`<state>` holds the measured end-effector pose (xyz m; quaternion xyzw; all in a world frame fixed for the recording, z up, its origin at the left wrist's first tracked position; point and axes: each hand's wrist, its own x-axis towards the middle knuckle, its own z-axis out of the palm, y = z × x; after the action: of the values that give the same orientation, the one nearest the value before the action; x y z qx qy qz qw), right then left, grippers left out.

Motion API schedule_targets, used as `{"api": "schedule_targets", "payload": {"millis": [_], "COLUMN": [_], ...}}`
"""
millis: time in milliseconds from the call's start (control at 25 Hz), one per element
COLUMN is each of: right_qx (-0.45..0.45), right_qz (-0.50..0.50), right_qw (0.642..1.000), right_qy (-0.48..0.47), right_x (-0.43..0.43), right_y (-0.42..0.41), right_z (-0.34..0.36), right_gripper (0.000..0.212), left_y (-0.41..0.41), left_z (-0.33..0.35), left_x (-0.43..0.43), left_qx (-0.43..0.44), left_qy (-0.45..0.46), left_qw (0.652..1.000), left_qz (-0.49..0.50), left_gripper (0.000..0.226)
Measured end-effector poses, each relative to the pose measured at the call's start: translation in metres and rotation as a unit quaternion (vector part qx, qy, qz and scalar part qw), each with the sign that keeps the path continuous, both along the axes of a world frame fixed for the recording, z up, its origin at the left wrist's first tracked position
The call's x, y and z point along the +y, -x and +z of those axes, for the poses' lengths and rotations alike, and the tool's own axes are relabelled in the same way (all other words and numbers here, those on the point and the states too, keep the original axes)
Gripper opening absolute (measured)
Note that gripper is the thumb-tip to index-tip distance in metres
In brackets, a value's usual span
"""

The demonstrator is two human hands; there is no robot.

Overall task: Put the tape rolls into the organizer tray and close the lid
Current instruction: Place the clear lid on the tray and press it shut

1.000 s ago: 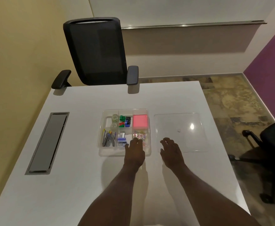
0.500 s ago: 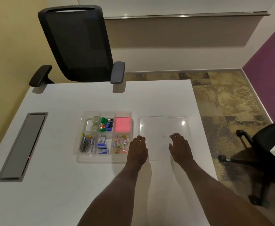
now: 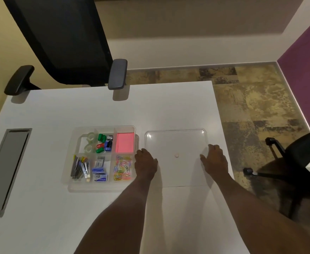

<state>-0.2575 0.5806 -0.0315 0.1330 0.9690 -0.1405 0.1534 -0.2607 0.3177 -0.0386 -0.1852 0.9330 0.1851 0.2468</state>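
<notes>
The clear organizer tray (image 3: 95, 188) sits open on the white table. Two clear tape rolls (image 3: 90, 136) (image 3: 88, 147) lie in its back left compartment. The clear lid (image 3: 176, 141) lies flat on the table just right of the tray, a small round knob (image 3: 177, 155) at its middle. My left hand (image 3: 146, 162) is at the lid's left edge, fingers curled over the rim and thumb on top. Over at the lid's right edge, my right hand (image 3: 214, 160) holds it the same way.
Other compartments hold coloured sharpeners (image 3: 104, 142), a pink note pad (image 3: 125, 143), paper clips (image 3: 123, 167), staple boxes (image 3: 99, 171) and pens (image 3: 79, 168). A grey cable hatch (image 3: 5, 169) is set in the table at left. Black office chairs stand behind the table (image 3: 68, 43) and at right (image 3: 301, 162).
Both hands moved right from the tray's front to the lid. They spread apart and now sit on its left and right edges. The camera view shifted right.
</notes>
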Motion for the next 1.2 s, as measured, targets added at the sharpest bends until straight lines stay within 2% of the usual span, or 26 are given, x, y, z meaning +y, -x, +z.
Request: {"api": "schedule_targets", "payload": {"millis": [120,320,480,560,680,840,1000,1120,1200], "right_qx": [0.001,0.022,0.091,0.118,0.159,0.242,0.266,0.275,0.284], "right_qz": [-0.030,-0.087,-0.145,-0.174,-0.213,-0.152,-0.094,-0.061,-0.064], "right_qw": [0.999,0.995,0.984,0.976,0.961,0.954,0.952,0.951,0.944], "right_qy": [0.023,0.053,0.044,0.058,0.079,0.091,0.118,0.126,0.155], "right_x": [-0.006,-0.013,-0.006,-0.002,-0.002,-0.017,-0.047,-0.078,-0.104], "right_y": [0.001,0.001,0.000,0.001,0.004,-0.001,-0.010,-0.019,-0.026], "right_z": [-0.007,-0.014,-0.010,-0.002,0.018,0.045,0.067,0.081,0.090], "right_gripper": [0.048,0.047,0.036,0.031,0.025,0.015,0.014,0.014,0.012], "left_y": [0.003,0.002,-0.003,-0.007,-0.014,-0.021,-0.036,-0.048,-0.056], "left_z": [-0.006,-0.005,0.001,0.010,0.027,0.055,0.079,0.090,0.101], "left_x": [0.008,0.025,0.033,0.033,0.028,0.001,-0.048,-0.092,-0.122], "left_qx": [0.015,0.019,0.086,0.145,0.216,0.283,0.315,0.340,0.347], "left_qy": [0.003,0.008,0.013,-0.042,-0.106,-0.156,-0.166,-0.129,-0.108], "left_qw": [0.999,0.995,0.990,0.978,0.961,0.926,0.909,0.905,0.906], "left_qz": [0.032,0.097,0.113,0.142,0.139,0.194,0.216,0.220,0.216], "left_gripper": [0.062,0.070,0.052,0.045,0.054,0.059,0.045,0.026,0.026]}}
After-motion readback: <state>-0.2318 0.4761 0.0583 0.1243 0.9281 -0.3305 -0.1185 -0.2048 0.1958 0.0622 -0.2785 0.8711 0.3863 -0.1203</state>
